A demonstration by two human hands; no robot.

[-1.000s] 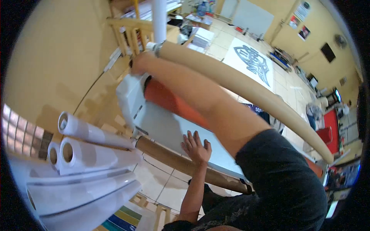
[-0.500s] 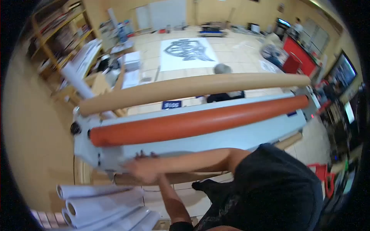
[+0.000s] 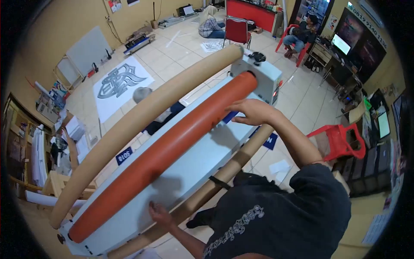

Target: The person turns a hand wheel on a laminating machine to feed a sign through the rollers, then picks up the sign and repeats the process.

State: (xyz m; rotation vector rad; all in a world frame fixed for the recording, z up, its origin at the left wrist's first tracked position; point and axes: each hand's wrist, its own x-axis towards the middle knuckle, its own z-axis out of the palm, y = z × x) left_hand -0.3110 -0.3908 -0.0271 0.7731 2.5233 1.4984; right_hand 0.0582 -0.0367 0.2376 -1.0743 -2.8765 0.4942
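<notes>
A long orange-red roller [image 3: 172,144] lies across the pale bed [image 3: 189,162] of a wide roller machine. Above and behind it runs a brown cardboard tube [image 3: 142,114]. My right hand [image 3: 254,112] is held over the bed near the roller's right end, its fingers apart and nothing in them. Lower down, by the front edge of the bed, my left hand [image 3: 160,214] hovers with loosely bent fingers, also holding nothing. Shadows of both hands fall on the bed and roller. A second brown tube [image 3: 246,155] runs along the machine's front, just below my arms.
Behind the machine a person in a grey cap [image 3: 141,94] is low to the floor, near a printed sheet [image 3: 123,82]. Another person [image 3: 211,26] sits on the floor, and one [image 3: 299,36] on a red chair. A red plastic chair [image 3: 340,140] stands at my right.
My view has turned to the right. My hands, close together at the machine's left end before, are now apart, the right one far along toward the right end.
</notes>
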